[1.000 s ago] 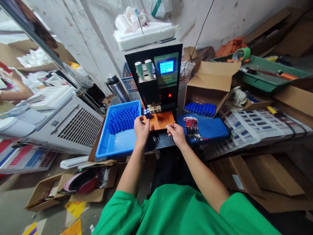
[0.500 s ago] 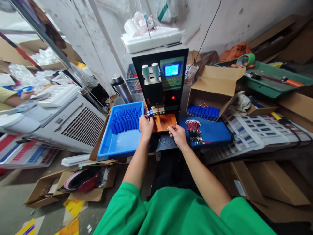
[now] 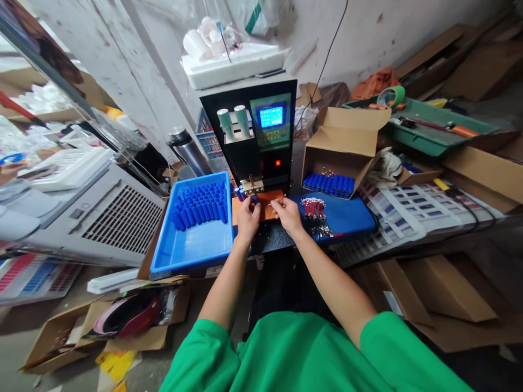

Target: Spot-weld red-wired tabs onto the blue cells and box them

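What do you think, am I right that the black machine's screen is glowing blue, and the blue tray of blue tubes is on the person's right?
Not quite: the head view shows the blue tray of blue tubes on the person's left, beside the left hand. The screen on the black machine is glowing blue, as you said.
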`<action>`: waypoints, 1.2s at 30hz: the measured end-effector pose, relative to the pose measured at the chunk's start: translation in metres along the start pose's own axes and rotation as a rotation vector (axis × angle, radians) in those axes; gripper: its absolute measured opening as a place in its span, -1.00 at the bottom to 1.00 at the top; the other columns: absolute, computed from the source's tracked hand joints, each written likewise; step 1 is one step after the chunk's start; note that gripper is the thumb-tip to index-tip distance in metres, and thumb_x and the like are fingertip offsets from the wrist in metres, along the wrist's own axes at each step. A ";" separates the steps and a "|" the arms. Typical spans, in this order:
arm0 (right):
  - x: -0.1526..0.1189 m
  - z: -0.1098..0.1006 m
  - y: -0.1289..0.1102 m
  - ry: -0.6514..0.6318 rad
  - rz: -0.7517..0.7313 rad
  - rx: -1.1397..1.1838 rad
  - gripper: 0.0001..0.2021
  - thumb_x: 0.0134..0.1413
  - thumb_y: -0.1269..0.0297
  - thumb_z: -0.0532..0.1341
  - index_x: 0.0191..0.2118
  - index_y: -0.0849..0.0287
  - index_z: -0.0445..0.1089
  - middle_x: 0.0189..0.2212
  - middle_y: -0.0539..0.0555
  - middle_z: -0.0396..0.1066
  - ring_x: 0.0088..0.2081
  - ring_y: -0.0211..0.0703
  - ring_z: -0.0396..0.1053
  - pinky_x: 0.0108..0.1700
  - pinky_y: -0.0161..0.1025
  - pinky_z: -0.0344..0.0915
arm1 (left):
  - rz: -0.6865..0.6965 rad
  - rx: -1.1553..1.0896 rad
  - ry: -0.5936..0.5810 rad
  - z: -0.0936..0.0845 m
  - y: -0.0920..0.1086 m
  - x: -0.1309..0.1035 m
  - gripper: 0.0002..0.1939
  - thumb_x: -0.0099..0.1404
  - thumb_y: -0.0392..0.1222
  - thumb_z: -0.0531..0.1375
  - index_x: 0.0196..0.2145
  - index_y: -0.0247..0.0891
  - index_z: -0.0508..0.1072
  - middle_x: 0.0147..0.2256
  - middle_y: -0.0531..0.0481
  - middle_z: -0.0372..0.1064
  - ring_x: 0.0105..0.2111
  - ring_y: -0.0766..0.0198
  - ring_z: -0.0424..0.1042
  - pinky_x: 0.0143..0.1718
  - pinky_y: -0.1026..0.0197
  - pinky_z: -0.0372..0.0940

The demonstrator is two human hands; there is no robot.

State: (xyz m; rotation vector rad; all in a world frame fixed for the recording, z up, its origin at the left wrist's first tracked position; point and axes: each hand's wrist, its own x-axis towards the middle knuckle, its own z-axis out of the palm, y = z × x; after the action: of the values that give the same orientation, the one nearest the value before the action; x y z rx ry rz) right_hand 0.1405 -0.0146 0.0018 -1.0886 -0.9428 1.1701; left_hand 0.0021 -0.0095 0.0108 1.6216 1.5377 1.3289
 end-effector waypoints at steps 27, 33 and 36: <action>0.026 0.043 -0.008 0.044 -0.113 -0.185 -0.76 0.04 0.11 0.26 -0.39 0.22 0.46 -0.38 0.14 0.57 -0.29 -0.08 0.48 -0.22 -0.24 0.36 | 0.071 0.127 0.061 0.004 -0.010 0.000 -0.76 0.34 -0.18 0.17 -0.07 -0.23 0.51 -0.24 -0.06 0.53 -0.24 0.17 0.49 -0.12 0.16 0.35; 0.026 0.044 -0.007 0.040 -0.114 -0.184 -0.76 0.04 0.11 0.26 -0.42 0.21 0.44 -0.40 0.14 0.56 -0.30 -0.07 0.47 -0.23 -0.22 0.35 | 0.089 0.158 0.071 0.005 -0.012 0.000 -0.76 0.35 -0.19 0.17 -0.06 -0.25 0.50 -0.25 -0.07 0.53 -0.27 0.18 0.49 -0.19 0.17 0.35; 0.026 0.043 -0.007 0.035 -0.117 -0.180 -0.76 0.04 0.11 0.26 -0.42 0.21 0.44 -0.41 0.13 0.55 -0.31 -0.07 0.46 -0.24 -0.22 0.35 | 0.092 0.169 0.079 0.005 -0.013 0.000 -0.76 0.35 -0.19 0.18 -0.07 -0.25 0.50 -0.25 -0.08 0.53 -0.27 0.17 0.49 -0.20 0.18 0.35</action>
State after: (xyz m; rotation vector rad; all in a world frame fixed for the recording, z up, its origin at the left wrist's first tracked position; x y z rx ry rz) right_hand 0.1049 0.0173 0.0189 -1.1760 -1.0858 0.9820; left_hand 0.0013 -0.0055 -0.0030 1.7813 1.6799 1.3577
